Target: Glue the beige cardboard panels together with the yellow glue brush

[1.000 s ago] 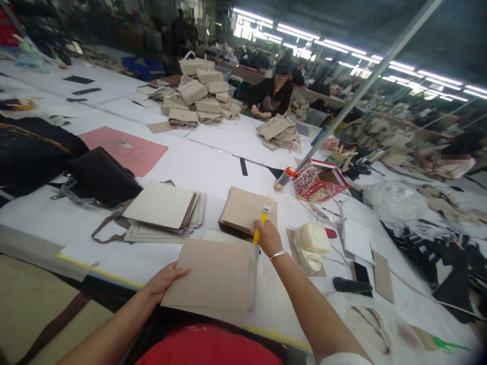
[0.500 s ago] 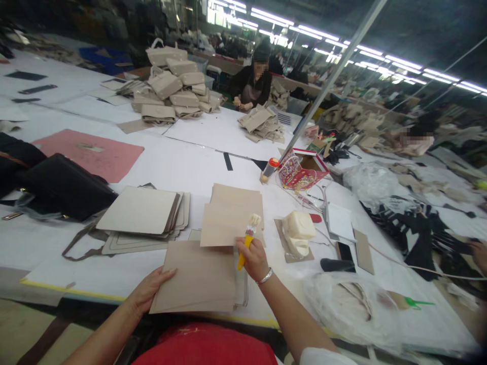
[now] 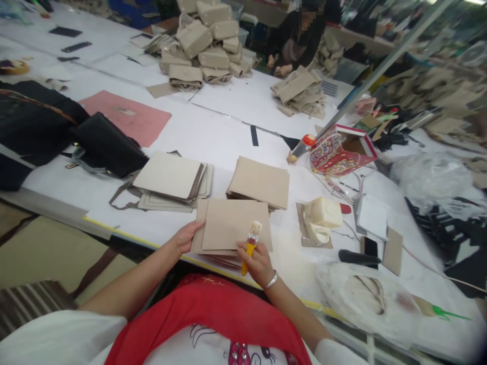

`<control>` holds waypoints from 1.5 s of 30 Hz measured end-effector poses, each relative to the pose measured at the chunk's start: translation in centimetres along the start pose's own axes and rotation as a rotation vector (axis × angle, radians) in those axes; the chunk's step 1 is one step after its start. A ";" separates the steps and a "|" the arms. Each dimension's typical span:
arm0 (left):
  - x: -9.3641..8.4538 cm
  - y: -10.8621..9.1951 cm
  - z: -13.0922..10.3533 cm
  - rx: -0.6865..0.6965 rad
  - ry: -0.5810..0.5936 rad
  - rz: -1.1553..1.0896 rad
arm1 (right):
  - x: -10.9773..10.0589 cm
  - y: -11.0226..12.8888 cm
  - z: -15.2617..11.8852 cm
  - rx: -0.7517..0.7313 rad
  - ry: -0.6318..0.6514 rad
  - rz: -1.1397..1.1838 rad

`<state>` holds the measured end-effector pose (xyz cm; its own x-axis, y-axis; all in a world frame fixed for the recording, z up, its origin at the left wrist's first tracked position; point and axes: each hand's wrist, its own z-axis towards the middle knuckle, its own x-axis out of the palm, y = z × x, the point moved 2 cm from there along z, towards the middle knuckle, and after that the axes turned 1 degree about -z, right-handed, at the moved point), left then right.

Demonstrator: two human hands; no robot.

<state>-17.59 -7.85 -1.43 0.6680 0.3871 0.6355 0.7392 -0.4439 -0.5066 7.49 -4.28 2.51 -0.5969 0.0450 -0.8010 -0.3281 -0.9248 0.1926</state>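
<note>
My left hand grips the left edge of a small stack of flat beige panels at the table's near edge, thumb on top. A single beige panel lies over that stack, set slightly to the right. My right hand is closed around a yellow-handled paintbrush, its bristles up and coated with something cream-coloured. Fingers of the same hand touch the near right edge of the top panel. Just behind is another pile of beige panels. To its left lie pale rounded-corner panels with a strap.
Right of the panels, a cream-coloured tub sits on a card. Beyond stand a red patterned box and a red-capped bottle. A black bag is at left, a plastic bag at near right. A co-worker sits across the table.
My right hand has brought a beige panel nearer, from beside the back pile onto the stack in front of me. The brush stays in that hand. The camera has tilted down.
</note>
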 end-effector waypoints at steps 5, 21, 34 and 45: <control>-0.1 0.5 -0.2 0.045 -0.003 0.052 | 0.5 1.4 -0.3 -0.007 0.056 0.040; 2.6 -2.0 -6.4 0.214 0.121 0.681 | -4.2 -1.9 1.1 0.992 -0.458 0.623; 3.6 -0.8 -4.2 0.467 -0.117 0.766 | -2.5 -2.0 -0.8 1.001 -0.441 0.548; 13.3 -11.2 8.6 0.747 -0.311 1.040 | -5.3 -16.4 8.1 1.118 -0.226 0.036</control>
<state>-16.30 9.21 7.70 0.8672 0.3517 -0.3526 -0.3263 -0.1336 -0.9358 10.08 13.68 8.16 -0.7001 0.1968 -0.6864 -0.7090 -0.0776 0.7009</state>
